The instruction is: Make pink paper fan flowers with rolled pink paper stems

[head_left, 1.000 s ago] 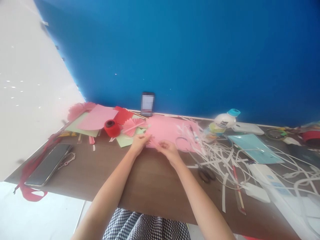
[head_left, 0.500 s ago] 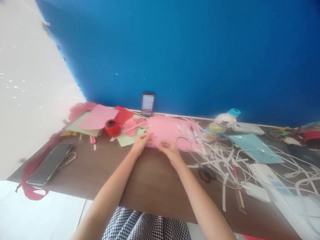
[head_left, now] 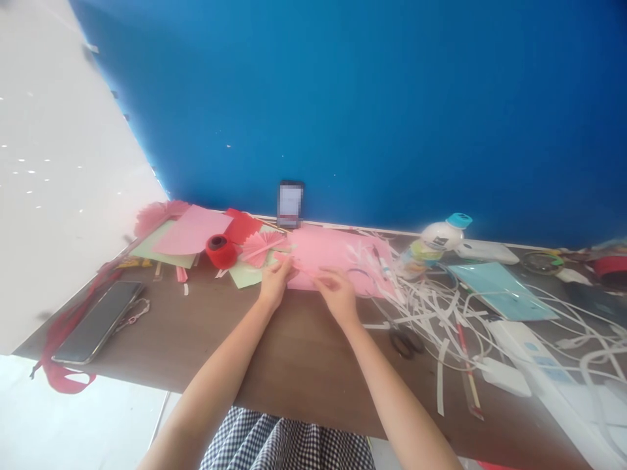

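Between my two hands is a narrow pink paper strip (head_left: 306, 269), hard to tell from the pink sheet (head_left: 337, 251) behind it. The fingers of my left hand (head_left: 277, 281) pinch its left end. My right hand (head_left: 336, 290) has thumb and fingers closed at the other end. Both hands are over the near edge of the pink sheet. Left of them lies a pink pleated paper fan (head_left: 264, 247), partly over a light green paper (head_left: 245, 273). A roll of red ribbon (head_left: 220, 250) stands beside the fan.
A phone (head_left: 290, 203) leans on the blue wall. Another phone (head_left: 98, 321) lies left. To the right are scissors (head_left: 405, 339), tangled white cables and strips (head_left: 435, 300), a white bottle with a blue cap (head_left: 441, 236), a turquoise packet (head_left: 502, 290) and a white power strip (head_left: 539, 365).
My right hand has moved slightly right, widening the gap between the hands. My left hand has turned a little, and the pink strip shows more between them.
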`<state>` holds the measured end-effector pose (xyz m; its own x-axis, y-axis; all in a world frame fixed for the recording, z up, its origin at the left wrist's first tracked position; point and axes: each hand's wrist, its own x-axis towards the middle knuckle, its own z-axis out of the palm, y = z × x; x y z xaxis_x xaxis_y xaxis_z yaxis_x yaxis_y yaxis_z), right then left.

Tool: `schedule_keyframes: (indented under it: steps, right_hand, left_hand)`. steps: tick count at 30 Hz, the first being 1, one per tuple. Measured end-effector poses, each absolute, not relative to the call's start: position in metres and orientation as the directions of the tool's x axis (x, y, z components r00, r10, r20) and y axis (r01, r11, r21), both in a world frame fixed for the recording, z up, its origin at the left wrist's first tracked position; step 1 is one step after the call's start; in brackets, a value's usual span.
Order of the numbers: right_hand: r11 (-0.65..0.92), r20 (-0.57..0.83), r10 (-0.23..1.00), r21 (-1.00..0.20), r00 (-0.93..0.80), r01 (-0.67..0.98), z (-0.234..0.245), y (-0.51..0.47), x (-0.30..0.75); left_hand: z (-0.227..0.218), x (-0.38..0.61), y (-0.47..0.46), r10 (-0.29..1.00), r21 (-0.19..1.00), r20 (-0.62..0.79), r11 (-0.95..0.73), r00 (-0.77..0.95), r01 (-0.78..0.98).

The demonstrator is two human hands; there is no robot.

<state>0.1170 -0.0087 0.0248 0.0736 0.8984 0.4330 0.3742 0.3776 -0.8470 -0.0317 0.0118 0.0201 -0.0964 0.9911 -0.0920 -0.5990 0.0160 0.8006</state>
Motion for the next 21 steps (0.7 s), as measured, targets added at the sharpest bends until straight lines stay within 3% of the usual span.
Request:
schedule_keyframes:
  steps: [3, 7, 17, 21]
  right_hand:
    - [0.388, 0.44, 0.894, -0.859, 0.091, 0.335, 0.022, -0.008, 0.118]
    - [0.413, 0.45, 0.891, -0.858, 0.059, 0.307, 0.021, -0.008, 0.117]
    - [0.457, 0.519, 0.852, -0.802, 0.072, 0.385, 0.024, -0.01, 0.111]
    - [0.418, 0.482, 0.865, -0.845, 0.138, 0.333, 0.024, -0.01, 0.109]
  left_hand:
    - [0.019, -0.03, 0.01, 0.997, 0.798, -0.082, 0.065, 0.0, -0.598]
    - [0.013, -0.027, 0.008, 0.99, 0.888, -0.065, 0.116, 0.129, -0.445]
    - [0.019, -0.021, 0.001, 0.999, 0.907, -0.022, 0.038, 0.042, -0.419]
    - [0.02, -0.019, 0.001, 0.999, 0.894, -0.03, 0.008, -0.04, -0.448]
